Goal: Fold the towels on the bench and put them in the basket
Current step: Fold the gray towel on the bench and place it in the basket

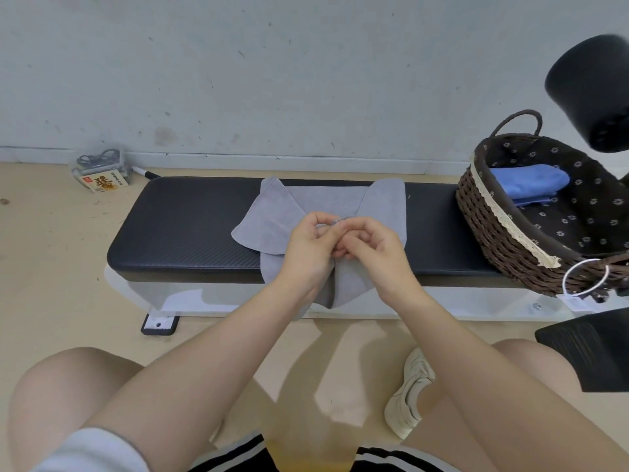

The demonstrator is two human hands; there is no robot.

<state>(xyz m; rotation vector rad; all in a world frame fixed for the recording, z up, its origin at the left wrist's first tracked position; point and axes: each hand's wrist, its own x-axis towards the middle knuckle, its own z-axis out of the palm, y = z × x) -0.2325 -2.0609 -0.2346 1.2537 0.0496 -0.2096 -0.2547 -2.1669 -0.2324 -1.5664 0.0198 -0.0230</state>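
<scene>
Both hands, left point(308, 243) and right point(369, 245), pinch the grey towel's point(272, 216) edges together mid-counter point(187, 226). Folding seems under way. Next, probably flatten it, then reach right to the basket point(490, 219).

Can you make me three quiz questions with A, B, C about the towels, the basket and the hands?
1. Where is the blue towel?
A. on the floor
B. in the basket
C. on the bench

2. What colour is the towel on the bench?
A. grey
B. red
C. green

3. What are the hands doing?
A. resting on the knees
B. lifting the basket
C. both pinching the grey towel

Answers:
1 B: it lies folded inside the wicker basket.
2 A: the spread cloth is grey.
3 C: the left hand and the right hand meet at the towel's middle, fingers curled on the cloth.
</scene>
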